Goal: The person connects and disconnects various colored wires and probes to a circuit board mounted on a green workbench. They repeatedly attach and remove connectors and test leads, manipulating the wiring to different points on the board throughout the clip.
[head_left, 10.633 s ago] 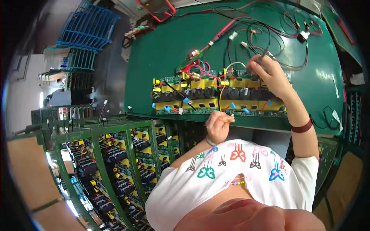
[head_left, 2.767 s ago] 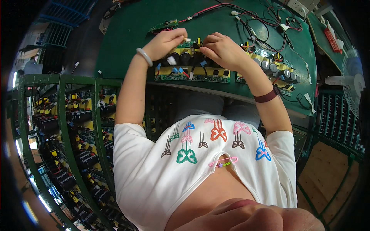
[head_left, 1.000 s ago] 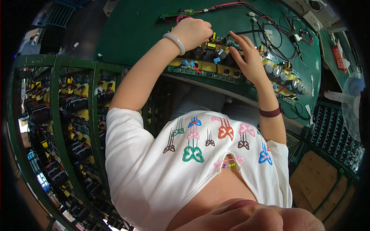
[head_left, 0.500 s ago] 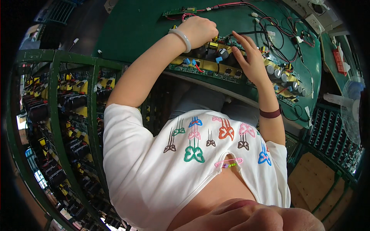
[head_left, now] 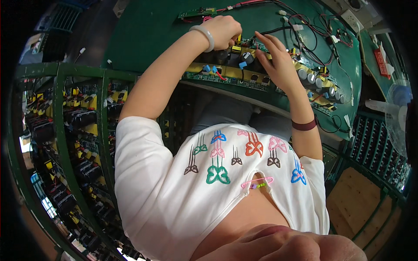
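A long circuit board (head_left: 226, 80) with gold-coloured metal plates, black and grey capacitors and blue parts lies along the table's near edge. Over its left part bends my left hand (head_left: 224, 32), its fingers curled and pressed together at the board's far side. What they pinch, if anything, is hidden by the hand. My right hand (head_left: 278, 63) is at the right part of the same board, fingers stretched and thumb apart, fingertips by the far edge. Just right of that hand is a second board (head_left: 322, 85) with a row of grey-topped capacitors.
The boards lie on a green table (head_left: 148, 39). Behind my left hand is a small green board (head_left: 198, 13) with red wires. Cables with white connectors (head_left: 334, 39) tangle at the far right. A green rack (head_left: 61, 117) full of boards stands left; a fan (head_left: 396, 113) stands right.
The view has shifted slightly, with the table and boards a little lower left. Both hands keep nearly the same pose over the board.
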The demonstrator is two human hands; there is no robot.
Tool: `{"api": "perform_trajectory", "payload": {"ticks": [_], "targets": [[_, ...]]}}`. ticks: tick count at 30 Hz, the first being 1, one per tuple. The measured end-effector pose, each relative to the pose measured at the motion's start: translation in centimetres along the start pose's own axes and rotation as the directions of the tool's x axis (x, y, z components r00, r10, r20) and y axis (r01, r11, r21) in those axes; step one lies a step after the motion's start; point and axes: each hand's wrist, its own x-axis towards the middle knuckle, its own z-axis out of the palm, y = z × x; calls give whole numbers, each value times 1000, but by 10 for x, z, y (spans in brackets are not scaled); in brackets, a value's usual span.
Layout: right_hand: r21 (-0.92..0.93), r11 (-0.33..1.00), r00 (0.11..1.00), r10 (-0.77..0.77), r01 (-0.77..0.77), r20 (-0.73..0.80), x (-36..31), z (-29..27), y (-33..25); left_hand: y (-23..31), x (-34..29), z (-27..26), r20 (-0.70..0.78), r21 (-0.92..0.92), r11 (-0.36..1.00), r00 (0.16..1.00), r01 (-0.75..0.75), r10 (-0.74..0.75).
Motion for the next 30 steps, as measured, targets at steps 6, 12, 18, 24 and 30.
{"api": "perform_trajectory", "payload": {"ticks": [6,12,18,24,30], "targets": [[-84,994,997,-70,68,-26,2,0,2,21,-3,-32,130,19,983,975,182,-183],[-134,981,989,-130,139,77,0,-7,2,37,19,7,-515,-17,1000,857,-3,-7],[-68,993,987,104,-96,123,8,-62,-5,31,34,4,-463,-141,989,879,53,-114],[-260,925,961,261,-277,-96,27,-84,71,31,51,17,-251,-837,538,943,-98,-218],[5,960,959,280,-281,31,30,-63,88,27,60,30,-191,-924,365,962,-110,-194]]}}
